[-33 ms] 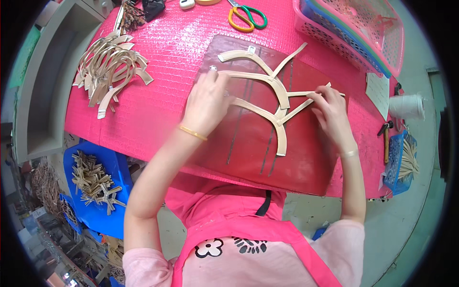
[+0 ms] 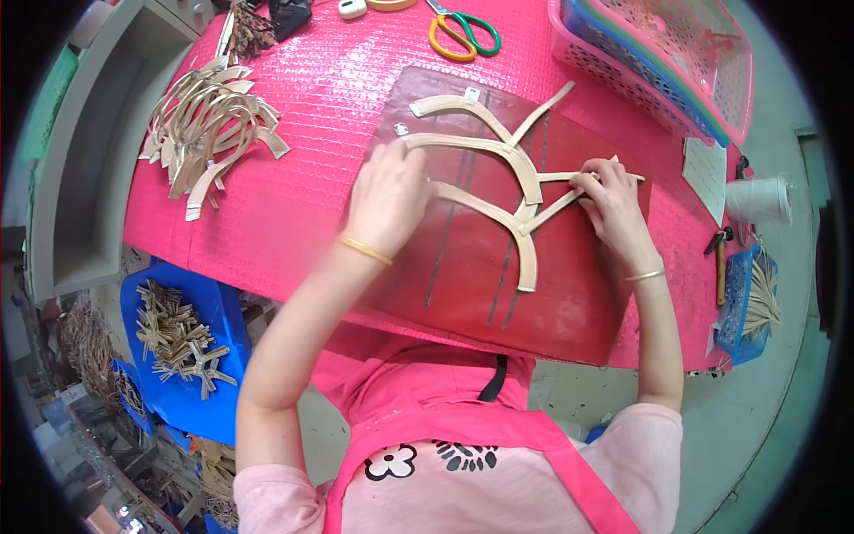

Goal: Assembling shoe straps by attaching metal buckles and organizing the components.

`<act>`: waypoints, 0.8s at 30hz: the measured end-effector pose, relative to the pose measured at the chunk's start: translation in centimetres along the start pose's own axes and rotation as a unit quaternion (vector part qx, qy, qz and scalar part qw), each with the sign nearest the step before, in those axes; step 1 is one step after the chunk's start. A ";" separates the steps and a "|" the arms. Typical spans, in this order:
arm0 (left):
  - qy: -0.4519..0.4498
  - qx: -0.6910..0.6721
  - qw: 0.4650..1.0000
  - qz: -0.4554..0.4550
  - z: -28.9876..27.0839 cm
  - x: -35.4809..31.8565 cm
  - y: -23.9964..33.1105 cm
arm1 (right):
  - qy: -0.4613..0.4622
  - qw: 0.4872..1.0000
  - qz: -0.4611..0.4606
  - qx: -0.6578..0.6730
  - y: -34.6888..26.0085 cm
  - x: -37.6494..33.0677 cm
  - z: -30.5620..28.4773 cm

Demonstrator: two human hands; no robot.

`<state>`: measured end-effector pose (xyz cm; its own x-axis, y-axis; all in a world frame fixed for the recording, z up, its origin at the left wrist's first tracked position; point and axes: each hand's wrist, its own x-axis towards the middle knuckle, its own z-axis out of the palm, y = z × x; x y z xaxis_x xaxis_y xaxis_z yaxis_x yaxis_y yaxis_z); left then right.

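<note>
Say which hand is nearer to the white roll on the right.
Right. The right hand, over the right side of the red mat, is left of the white roll; the left hand is farther away, over the mat's left side.

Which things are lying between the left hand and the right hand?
In the head view, forked beige straps lie between left hand and right hand, on the red mat.

- My left hand [image 2: 389,191] is at the left ends of two beige straps [image 2: 527,176] on a red mat [image 2: 574,285].
- My right hand [image 2: 614,209] touches the lower strap's [image 2: 527,260] right tip.
- Scissors [image 2: 459,57] lie beyond.
</note>
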<state>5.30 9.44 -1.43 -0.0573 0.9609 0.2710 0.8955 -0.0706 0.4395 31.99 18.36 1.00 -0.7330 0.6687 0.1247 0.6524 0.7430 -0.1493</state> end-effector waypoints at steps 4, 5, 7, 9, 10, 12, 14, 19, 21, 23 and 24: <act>-0.008 -0.033 0.997 -0.075 0.4 -0.4 -0.4 | 0.004 0.999 -0.049 0.012 0.0 -0.6 -2.4; 0.002 -0.082 0.994 -0.073 0.8 -0.4 -0.7 | -0.038 0.998 -0.041 0.024 -0.3 -1.3 -3.6; -0.023 -0.103 0.993 -0.058 0.7 -0.2 -1.0 | -0.074 0.990 0.028 0.120 -1.6 -2.4 -5.2; -0.053 -0.123 0.990 -0.038 0.7 -0.2 -1.4 | -0.105 0.965 0.103 0.216 -2.4 -3.6 -5.5; -0.055 -0.139 0.988 -0.026 0.6 -0.4 -1.4 | -0.105 0.953 0.111 0.263 -2.4 -4.1 -5.6; -0.054 -0.154 0.986 -0.019 0.6 -0.4 -1.6 | -0.106 0.938 0.114 0.311 -1.5 -5.6 -5.6; 0.034 -0.102 0.990 0.088 0.5 -0.7 -1.6 | -0.180 0.866 0.113 0.452 -0.2 -8.3 -5.3; -0.042 -0.137 0.986 0.085 -1.5 -1.4 -1.5 | -0.127 0.667 0.054 0.732 -2.2 -11.3 -4.5; -0.100 -0.167 0.978 0.070 -3.7 -2.2 -1.7 | -0.110 0.648 0.052 0.752 -3.1 -11.4 -4.3; -0.122 -0.155 0.980 0.022 -6.7 -1.9 -0.5 | -0.074 0.630 0.041 0.772 -3.9 -10.5 -4.2; -0.130 -0.165 0.978 -0.011 -7.5 -1.8 0.0 | -0.059 0.666 0.048 0.742 -4.0 -9.9 -4.0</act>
<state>2.08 5.75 4.50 0.0775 0.9957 0.0512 0.7015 -0.0909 0.7068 37.38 8.89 4.29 -0.7684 0.6396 -0.0206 -0.1477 -0.2086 -0.9668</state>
